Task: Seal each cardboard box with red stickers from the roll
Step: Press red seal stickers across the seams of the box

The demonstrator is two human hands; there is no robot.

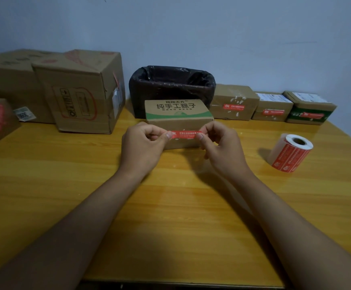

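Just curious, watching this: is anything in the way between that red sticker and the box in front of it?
Nothing visible. Both hands, left and right, pinch the red sticker by its ends, right in front of the box, with no object between them.

I am working at a wooden table (170,206) with a glossy yellow-orange grain; its near edge shows at the bottom of view. The table stands against a plain pale blue-grey wall (191,28), which bears a few faint scuffs. Lighting is dim and even, leaving soft sheen and shadow on the tabletop.
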